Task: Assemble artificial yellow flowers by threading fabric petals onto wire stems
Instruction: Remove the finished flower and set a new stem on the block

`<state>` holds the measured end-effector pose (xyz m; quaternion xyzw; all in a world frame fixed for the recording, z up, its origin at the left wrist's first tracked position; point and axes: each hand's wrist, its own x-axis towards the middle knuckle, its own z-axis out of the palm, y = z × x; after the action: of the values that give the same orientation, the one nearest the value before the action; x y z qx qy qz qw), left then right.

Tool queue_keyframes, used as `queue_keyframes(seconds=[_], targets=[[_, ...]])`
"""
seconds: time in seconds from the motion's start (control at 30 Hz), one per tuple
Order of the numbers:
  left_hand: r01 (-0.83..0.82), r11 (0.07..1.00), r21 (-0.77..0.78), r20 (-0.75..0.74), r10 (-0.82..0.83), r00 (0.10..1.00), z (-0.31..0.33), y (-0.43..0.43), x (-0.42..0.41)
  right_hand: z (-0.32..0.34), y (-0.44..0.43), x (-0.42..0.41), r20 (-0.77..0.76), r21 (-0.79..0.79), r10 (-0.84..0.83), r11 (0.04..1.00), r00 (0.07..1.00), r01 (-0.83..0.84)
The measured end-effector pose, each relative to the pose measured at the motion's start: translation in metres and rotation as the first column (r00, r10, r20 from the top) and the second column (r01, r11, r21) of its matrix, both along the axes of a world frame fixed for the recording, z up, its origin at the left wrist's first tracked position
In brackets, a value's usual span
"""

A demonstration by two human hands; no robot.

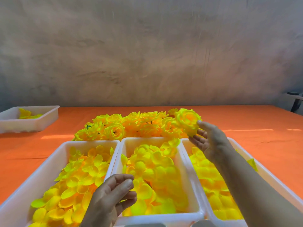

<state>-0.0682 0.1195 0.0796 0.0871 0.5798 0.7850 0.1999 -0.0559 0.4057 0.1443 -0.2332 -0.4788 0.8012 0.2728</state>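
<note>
My right hand (211, 143) holds a finished yellow flower (186, 122) by its underside, thumb on the petal edge, raised above the far end of the right tray (268, 176). My left hand (113, 197) hovers over the near edge between the left tray (37, 174) and the middle tray (191, 199), fingers loosely curled with nothing in them. All three white trays are full of loose yellow fabric petals (157, 174). A pile of assembled flowers (124, 126) lies on the orange cloth just behind the trays. No wire stem shows.
A fourth white tray (41, 122) with a few petals stands at the far left on the orange tablecloth (262, 122). A grey wall rises behind the table. A dark object (296, 102) sits past the far right corner.
</note>
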Motion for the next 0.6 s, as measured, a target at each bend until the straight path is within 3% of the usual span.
queue_keyframes(seconds=[0.13,0.3,0.43,0.6], targets=[[0.015,0.999,-0.036,-0.045,-0.016,0.999,-0.003,-0.001,-0.002,-0.001,0.047,-0.043,0.084,-0.064,-0.15,0.986,0.985,0.155],[0.039,0.997,-0.068,-0.026,-0.041,0.999,-0.001,0.003,-0.002,0.001,0.064,-0.09,0.104,-0.058,-0.219,0.972,0.97,0.226],[-0.009,0.998,-0.064,-0.037,0.006,0.999,0.001,0.01,-0.002,0.019,0.057,-0.126,0.077,0.015,-0.02,1.0,0.997,0.019],[0.049,0.996,-0.076,-0.071,-0.054,0.996,-0.004,0.004,-0.006,0.007,0.054,-0.123,0.254,0.153,0.075,0.981,0.964,-0.117]])
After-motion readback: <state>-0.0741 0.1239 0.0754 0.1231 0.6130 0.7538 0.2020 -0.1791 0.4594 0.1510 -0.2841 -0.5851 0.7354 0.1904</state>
